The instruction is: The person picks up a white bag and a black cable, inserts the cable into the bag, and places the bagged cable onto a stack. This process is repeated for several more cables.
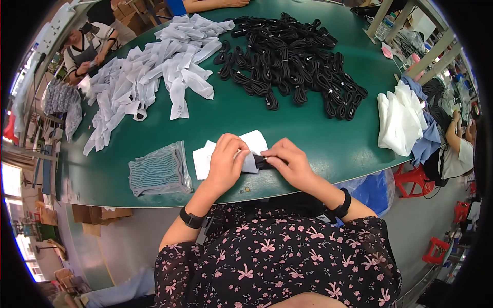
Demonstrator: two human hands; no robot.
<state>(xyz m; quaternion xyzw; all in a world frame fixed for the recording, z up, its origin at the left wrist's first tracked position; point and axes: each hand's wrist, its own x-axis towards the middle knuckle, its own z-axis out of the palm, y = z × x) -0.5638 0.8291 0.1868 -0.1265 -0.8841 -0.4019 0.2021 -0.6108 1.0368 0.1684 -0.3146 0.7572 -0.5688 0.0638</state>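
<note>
Near the table's front edge, my left hand [225, 161] pinches a small whitish translucent bag [250, 165] with thumb and fingers. A black cable bundle [263, 163] sits at the right-hand end of the bag, part of it apparently inside. My right hand [294, 163] grips this bundle between thumb and fingertips, close to the left hand. Under and behind my hands lie white paper sheets [202, 163]. Beyond them is a big heap of coiled black cables [287, 56]. Left of that heap spreads a pile of whitish translucent bags [138, 72].
A clear bag with blue-grey striped knitted items [158, 172] lies left of my hands on the green table [339, 149]. White plastic sheeting [400, 120] and blue cloth [427, 141] hang at the right edge. Other people sit at the far left, far side and right. Red stools [415, 179] stand right.
</note>
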